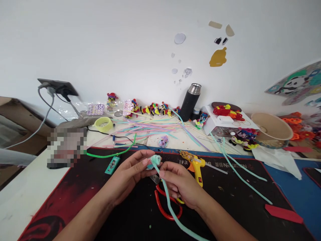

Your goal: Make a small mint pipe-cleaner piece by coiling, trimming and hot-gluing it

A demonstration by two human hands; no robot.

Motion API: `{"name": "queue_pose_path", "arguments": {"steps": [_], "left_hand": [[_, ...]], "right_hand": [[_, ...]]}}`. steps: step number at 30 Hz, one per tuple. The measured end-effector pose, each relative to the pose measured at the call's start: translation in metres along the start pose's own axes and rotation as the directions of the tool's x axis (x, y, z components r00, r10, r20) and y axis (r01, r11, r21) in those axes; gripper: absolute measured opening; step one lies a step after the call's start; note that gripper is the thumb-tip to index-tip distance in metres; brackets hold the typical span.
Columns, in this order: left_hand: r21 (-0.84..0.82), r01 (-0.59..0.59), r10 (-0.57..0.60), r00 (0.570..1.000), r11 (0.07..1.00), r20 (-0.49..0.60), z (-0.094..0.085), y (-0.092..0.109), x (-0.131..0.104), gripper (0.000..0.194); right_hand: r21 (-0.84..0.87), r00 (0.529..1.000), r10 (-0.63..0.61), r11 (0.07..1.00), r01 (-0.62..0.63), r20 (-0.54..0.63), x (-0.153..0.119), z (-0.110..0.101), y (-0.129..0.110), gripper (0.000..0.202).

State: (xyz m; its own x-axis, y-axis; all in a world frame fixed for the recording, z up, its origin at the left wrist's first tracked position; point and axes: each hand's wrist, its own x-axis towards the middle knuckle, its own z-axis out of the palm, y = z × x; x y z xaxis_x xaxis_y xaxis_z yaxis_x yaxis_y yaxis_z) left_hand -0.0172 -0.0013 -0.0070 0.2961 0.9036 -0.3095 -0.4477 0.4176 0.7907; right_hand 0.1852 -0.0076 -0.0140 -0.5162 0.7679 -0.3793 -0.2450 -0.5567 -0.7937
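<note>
A mint pipe cleaner (170, 204) is coiled into a small roll (155, 160) at its upper end, and its long tail runs down to the bottom edge. My left hand (134, 169) pinches the roll between thumb and fingers. Just right of the roll, my right hand (178, 180) holds the tail between thumb and forefinger. Beneath my hands, scissors with red handles (170, 216) lie on the dark mat (130, 214), their blades partly hidden. A yellow glue gun (198, 167) rests on the mat beyond my right hand.
Behind the mat lie loose pastel pipe cleaners (150, 127), a yellow tape roll (103, 124) and a teal box (112, 165). A black thermos (188, 105) stands by the wall, with a white box (220, 124) and beige bowl (272, 125) farther right.
</note>
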Motion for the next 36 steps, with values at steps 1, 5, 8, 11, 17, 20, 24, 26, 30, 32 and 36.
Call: {"name": "queue_pose_path", "arguments": {"steps": [1, 5, 8, 11, 17, 20, 24, 26, 30, 32, 36], "left_hand": [[0.015, 0.001, -0.001, 1.000, 1.000, -0.003, 0.0003, 0.0002, -0.0002, 0.038], [0.055, 0.011, -0.011, 1.000, 0.998, -0.004, 0.0001, -0.0004, -0.0005, 0.042], [0.064, 0.011, -0.010, 1.000, 0.998, -0.009, -0.0004, -0.0013, -0.0002, 0.040], [0.062, -0.004, 0.006, 0.999, 0.998, -0.036, -0.0002, -0.0016, 0.0004, 0.034], [0.078, -0.021, 0.024, 0.999, 0.997, -0.039, 0.0005, -0.0018, 0.0013, 0.031], [0.095, -0.031, 0.034, 0.999, 0.995, -0.040, 0.0005, -0.0021, 0.0009, 0.030], [0.100, -0.034, 0.040, 0.998, 0.994, -0.055, 0.0003, -0.0030, 0.0012, 0.029], [0.099, -0.034, 0.041, 0.997, 0.995, -0.072, 0.0003, -0.0034, 0.0019, 0.030], [0.099, -0.042, 0.051, 0.995, 0.994, -0.089, 0.0012, -0.0030, 0.0032, 0.030], [0.109, -0.046, 0.056, 0.995, 0.993, -0.088, 0.0018, -0.0026, 0.0032, 0.029], [0.129, -0.052, 0.064, 0.994, 0.990, -0.088, 0.0023, -0.0027, 0.0032, 0.029]], "right_hand": [[-0.001, 1.000, -0.001, 1.000, 0.001, 0.000, -0.0002, -0.0001, -0.0002, 0.044], [-0.005, 1.000, -0.007, 1.000, 0.007, -0.007, -0.0006, -0.0004, -0.0009, 0.043], [-0.008, 1.000, -0.008, 1.000, 0.008, -0.014, -0.0004, -0.0001, -0.0011, 0.043], [-0.014, 1.000, -0.005, 1.000, 0.005, -0.020, 0.0000, 0.0006, -0.0010, 0.043], [-0.047, 1.000, -0.004, 0.999, 0.003, -0.026, 0.0009, 0.0017, -0.0002, 0.045], [-0.065, 1.000, -0.009, 0.998, 0.008, -0.028, 0.0008, 0.0021, 0.0002, 0.046], [-0.078, 1.000, -0.009, 0.997, 0.007, -0.030, 0.0005, 0.0027, 0.0012, 0.047], [-0.076, 1.000, -0.008, 0.997, 0.006, -0.027, 0.0007, 0.0028, 0.0018, 0.046], [-0.077, 1.000, -0.015, 0.997, 0.013, -0.021, 0.0014, 0.0024, 0.0030, 0.044], [-0.084, 1.000, -0.017, 0.996, 0.016, -0.015, 0.0017, 0.0022, 0.0036, 0.043], [-0.090, 1.000, -0.024, 0.996, 0.024, -0.001, 0.0020, 0.0019, 0.0055, 0.042]]}}
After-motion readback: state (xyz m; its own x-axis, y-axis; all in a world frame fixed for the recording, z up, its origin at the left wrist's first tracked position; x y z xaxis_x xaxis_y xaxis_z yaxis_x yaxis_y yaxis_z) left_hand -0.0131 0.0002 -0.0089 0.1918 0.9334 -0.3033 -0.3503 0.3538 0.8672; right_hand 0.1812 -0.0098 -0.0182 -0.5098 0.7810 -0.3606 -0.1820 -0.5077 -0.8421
